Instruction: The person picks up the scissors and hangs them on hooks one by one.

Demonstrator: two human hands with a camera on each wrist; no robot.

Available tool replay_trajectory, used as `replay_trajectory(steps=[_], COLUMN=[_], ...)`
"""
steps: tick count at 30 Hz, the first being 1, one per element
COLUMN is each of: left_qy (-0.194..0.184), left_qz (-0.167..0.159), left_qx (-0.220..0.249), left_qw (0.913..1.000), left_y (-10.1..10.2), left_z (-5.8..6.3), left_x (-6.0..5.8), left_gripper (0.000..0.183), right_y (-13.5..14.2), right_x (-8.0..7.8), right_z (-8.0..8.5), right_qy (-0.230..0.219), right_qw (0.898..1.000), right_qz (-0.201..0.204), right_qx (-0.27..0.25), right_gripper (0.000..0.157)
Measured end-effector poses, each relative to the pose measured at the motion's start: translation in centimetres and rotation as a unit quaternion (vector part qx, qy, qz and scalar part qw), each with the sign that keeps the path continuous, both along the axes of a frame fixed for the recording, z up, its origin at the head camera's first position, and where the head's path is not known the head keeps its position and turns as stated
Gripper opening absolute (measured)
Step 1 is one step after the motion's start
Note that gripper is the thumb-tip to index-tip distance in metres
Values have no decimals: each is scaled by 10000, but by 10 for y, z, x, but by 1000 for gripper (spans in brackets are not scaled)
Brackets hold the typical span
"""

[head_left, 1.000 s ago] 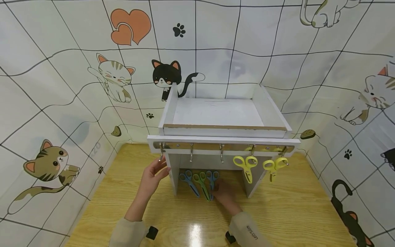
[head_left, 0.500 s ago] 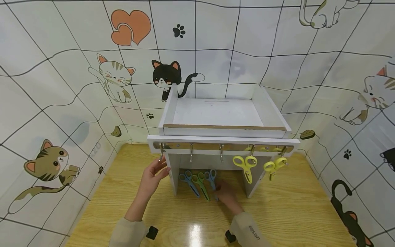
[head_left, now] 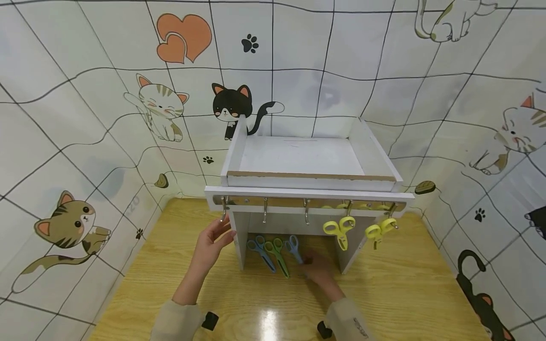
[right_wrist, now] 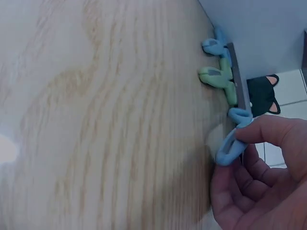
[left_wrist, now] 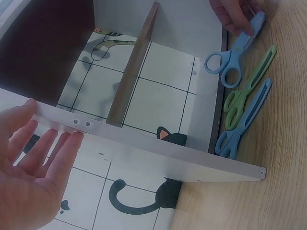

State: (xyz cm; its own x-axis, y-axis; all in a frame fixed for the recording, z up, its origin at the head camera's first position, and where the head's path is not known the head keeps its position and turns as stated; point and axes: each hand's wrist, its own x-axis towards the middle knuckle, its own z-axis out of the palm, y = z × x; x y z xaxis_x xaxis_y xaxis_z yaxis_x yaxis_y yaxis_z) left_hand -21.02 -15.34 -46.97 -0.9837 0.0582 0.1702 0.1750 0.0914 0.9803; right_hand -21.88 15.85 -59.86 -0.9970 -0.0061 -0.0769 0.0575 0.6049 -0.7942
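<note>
In the head view my right hand (head_left: 317,269) pinches blue scissors (head_left: 293,245) by the blade end, beneath the white rack (head_left: 307,193). In the right wrist view, thumb and fingers close on these scissors (right_wrist: 232,146). My left hand (head_left: 213,239) touches the rack's left side panel (left_wrist: 144,148), its fingers fairly straight. Green scissors (head_left: 278,255) and another pair of blue scissors (head_left: 262,252) lie side by side on the table under the rack. Two pairs of yellow scissors, one (head_left: 340,229) beside the other (head_left: 379,231), hang from the right hooks.
Three bare metal hooks, one of them the middle hook (head_left: 306,213), line the left and centre of the rail. Above is an open tray top (head_left: 298,156). The wooden table (head_left: 396,284) meets cat-patterned walls (head_left: 298,42).
My right hand has drawn the held blue scissors rightward, away from the green pair, and tilted them. The left yellow scissors have swung slightly on their hook. My left hand stays in place.
</note>
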Motion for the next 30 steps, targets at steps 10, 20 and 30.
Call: replay_trajectory(steps=[10,20,30], left_qy=[42,29,46], left_qz=[-39,-29,19], left_qx=[-27,-31,-106], left_qw=[10000,10000,9999], left_y=[1,0,0], left_z=[2,0,0], left_x=[1,0,1], left_gripper=[51,51,51], right_y=[29,46,49], right_x=[9,25,41], right_z=[6,24,56], right_qy=[-903,-1375,-1746], right_qw=[9535,8741,8178], right_qz=[681,1050,1164], right_qx=[-2795,-4539,-5358], right_gripper=[43,45,38])
